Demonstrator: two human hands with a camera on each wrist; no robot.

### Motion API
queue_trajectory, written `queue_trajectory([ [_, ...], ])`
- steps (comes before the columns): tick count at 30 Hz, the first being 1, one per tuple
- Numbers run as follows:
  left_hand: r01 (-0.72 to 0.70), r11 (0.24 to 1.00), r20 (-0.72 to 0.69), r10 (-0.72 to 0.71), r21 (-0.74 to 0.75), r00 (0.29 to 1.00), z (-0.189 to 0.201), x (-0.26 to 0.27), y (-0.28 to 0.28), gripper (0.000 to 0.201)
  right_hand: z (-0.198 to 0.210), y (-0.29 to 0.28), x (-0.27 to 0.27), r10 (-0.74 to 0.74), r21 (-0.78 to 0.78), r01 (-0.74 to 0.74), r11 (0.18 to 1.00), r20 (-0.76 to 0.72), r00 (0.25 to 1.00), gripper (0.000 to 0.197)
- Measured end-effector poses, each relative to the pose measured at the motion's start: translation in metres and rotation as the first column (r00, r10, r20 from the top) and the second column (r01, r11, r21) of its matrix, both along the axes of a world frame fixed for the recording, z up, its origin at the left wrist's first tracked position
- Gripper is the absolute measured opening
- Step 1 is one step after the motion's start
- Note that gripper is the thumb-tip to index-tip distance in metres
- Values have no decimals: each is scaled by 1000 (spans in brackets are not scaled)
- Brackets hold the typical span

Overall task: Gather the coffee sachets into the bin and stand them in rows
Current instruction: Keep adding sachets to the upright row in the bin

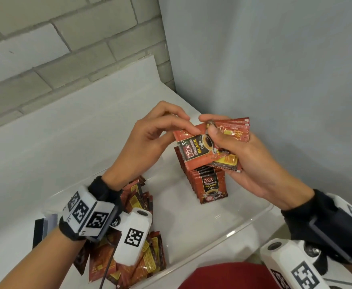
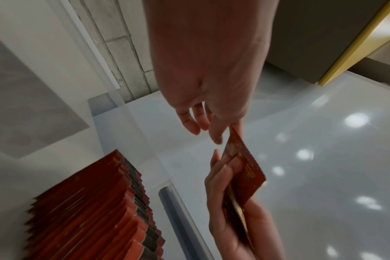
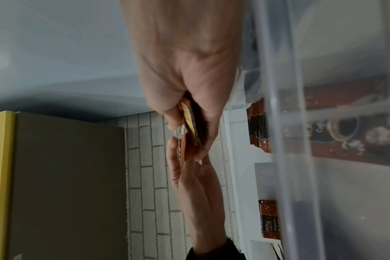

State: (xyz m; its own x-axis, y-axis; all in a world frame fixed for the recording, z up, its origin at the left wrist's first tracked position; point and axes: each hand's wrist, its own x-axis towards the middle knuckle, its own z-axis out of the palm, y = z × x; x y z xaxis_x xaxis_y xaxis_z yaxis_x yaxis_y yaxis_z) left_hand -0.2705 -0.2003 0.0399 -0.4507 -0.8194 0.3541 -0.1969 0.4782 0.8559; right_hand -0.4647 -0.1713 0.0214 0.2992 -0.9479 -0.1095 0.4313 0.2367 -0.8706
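The coffee sachets are red and black packets marked D2X Black Coffee. My right hand [image 1: 207,123] grips a fanned bunch of sachets [image 1: 231,140] above the clear bin [image 1: 243,228], thumb on top. My left hand [image 1: 187,122] pinches the upper edge of the front sachet [image 1: 193,151] of that bunch. Below them a row of standing sachets [image 1: 210,184] rests inside the bin. The left wrist view shows the left hand [image 2: 220,135] meeting the bunch of sachets [image 2: 245,174], with the standing row [image 2: 89,211] beside it. The right wrist view shows the right hand [image 3: 189,112] around the bunch of sachets [image 3: 190,126].
A loose pile of sachets [image 1: 137,261] lies at the bin's near left, partly hidden by my left wrist camera. A grey wall [image 1: 275,80] stands close on the right and a brick wall [image 1: 66,59] behind. The bin sits on a white counter [image 1: 56,147].
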Motion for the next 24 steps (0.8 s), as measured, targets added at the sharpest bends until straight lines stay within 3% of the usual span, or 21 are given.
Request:
queue_trajectory([
  [3,-51,998,-6,51,37,999,2,-2,1,33,-1,0,0,-37,-16,37,999,10,999,39],
  [7,-47,986,-40,55,162,998,5,-6,6,28,-3,-2,1,-66,-27,67,997,19,998,42],
  [11,4,971,-47,7,237,999,1,-7,7,55,-2,-2,1,-64,-46,66,997,48,997,43],
  [14,-6,971,-40,16,238,999,4,-6,8,49,-2,-1,1,-64,-63,66,996,35,997,42],
  [17,-10,984,-6,11,178,1000,7,-3,9,30,-1,-1,3,-97,-73,100,992,49,994,38],
  [21,102,985,138,-121,138,983,11,1,10,21,0,-3,3,-284,-1,291,957,204,937,35],
  [24,334,930,332,-367,154,869,6,-7,16,26,0,-4,2,-349,18,352,936,200,916,28],
])
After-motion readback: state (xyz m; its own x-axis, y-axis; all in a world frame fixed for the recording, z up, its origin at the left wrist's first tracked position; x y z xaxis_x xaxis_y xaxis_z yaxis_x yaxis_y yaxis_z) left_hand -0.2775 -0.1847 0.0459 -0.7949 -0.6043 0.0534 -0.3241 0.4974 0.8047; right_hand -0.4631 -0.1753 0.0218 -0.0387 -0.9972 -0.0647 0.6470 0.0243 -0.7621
